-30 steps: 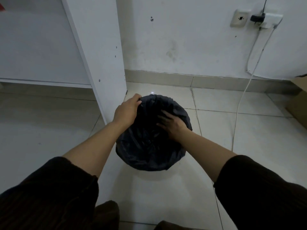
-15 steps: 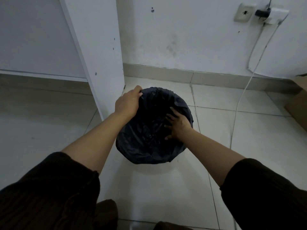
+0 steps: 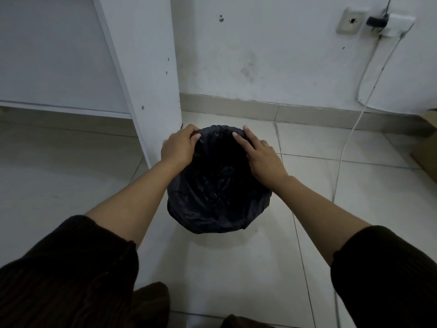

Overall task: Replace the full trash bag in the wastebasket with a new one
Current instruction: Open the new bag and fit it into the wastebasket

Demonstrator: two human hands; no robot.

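Head view, looking down at a wastebasket (image 3: 218,221) that stands on a tiled floor (image 3: 236,268) just beside a white cabinet panel (image 3: 146,67) and near the wall (image 3: 272,55). A black trash bag (image 3: 212,192) lines the basket: its film covers the whole visible outside and drops into a dark, hollow interior, and no rubbish shows inside, so this is judged to be the new bag, already seated. The left hand (image 3: 178,147) grips the far-left part of the rim, fingers curled over the folded film and thumb on its inner side. The right hand (image 3: 262,159) lies on the far-right part of the rim with fingers fairly straight and spread, pressing the film; whether its thumb pinches anything cannot be told. Both forearms come in from dark sleeves (image 3: 71,268) at the lower edge. As for progress, the removal of the full bag appears done, since no filled bag shows anywhere in this view, though where it went cannot be seen. The insertion of the liner also appears done. What seems left is minor: to smooth and tuck the cuff round the far rim, where the 2 hands now work, and perhaps to press the liner toward the bottom. A white cable (image 3: 350,138) hangs from a wall socket (image 3: 350,22) to the right, well apart from the basket, and a cardboard box (image 3: 425,157) sits at the right edge.
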